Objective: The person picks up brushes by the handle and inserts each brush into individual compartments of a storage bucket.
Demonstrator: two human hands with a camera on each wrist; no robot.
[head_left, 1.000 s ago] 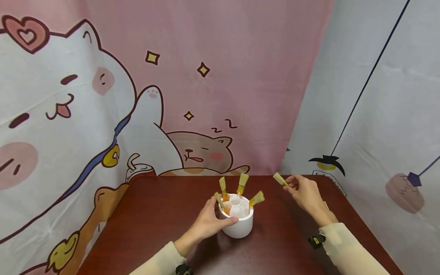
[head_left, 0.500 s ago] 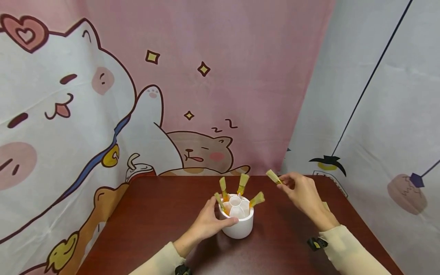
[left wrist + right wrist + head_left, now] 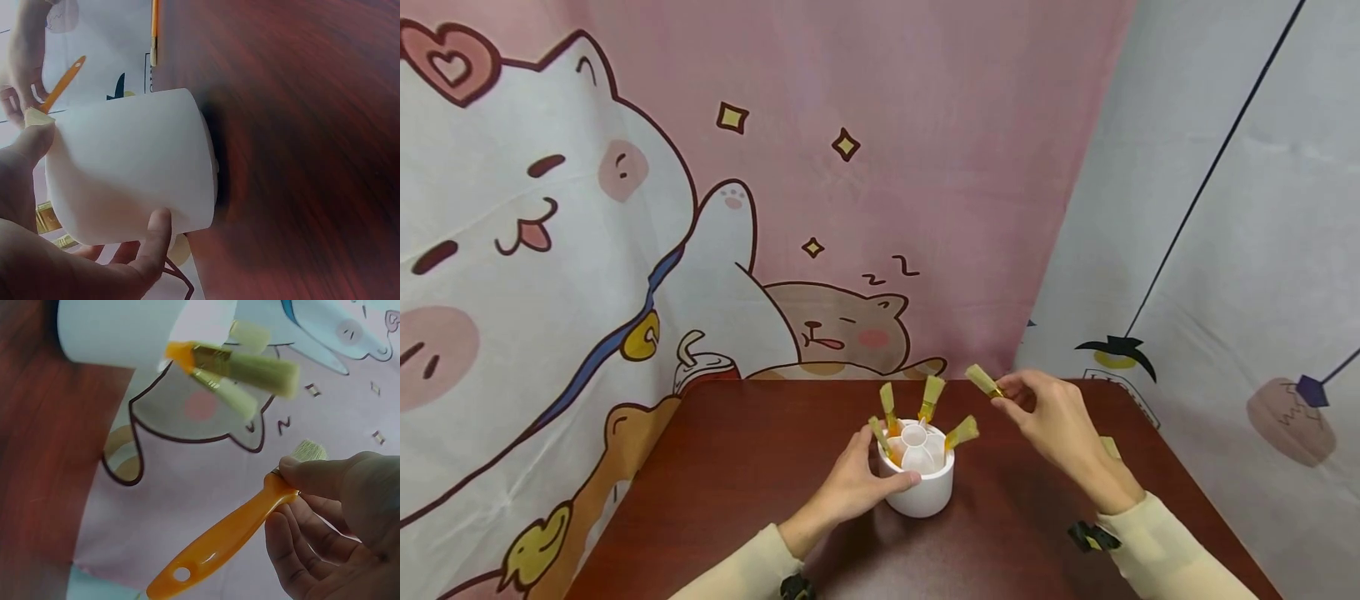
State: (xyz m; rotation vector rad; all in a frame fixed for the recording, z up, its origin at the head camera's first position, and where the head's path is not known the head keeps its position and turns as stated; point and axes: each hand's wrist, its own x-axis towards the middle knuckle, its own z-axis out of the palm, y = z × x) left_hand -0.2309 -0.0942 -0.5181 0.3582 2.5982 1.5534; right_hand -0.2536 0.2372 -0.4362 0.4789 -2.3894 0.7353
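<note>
My left hand (image 3: 852, 487) grips the side of a white round brush holder (image 3: 921, 498), thumb at the front and fingers around its left. Several paintbrushes stand in the holder's outer compartments, bristles up, among them a right-hand paintbrush (image 3: 962, 431) that leans outward. Up and to the right of the holder, my right hand (image 3: 1052, 417) pinches another paintbrush (image 3: 228, 534) near the metal band. Its orange handle with a hanging hole points down and its pale bristles tilt up and left. The holder's front compartment shows no brush.
A further paintbrush (image 3: 154, 37) lies on the dark red table (image 3: 760, 450), mostly hidden behind my right wrist in the head view. A cloth backdrop (image 3: 962, 208) with cartoon animals hangs right behind the table's far edge.
My right hand has moved left toward the holder with the paintbrush, uncovering the bristles of the one on the table. The left hand and holder have stayed in place.
</note>
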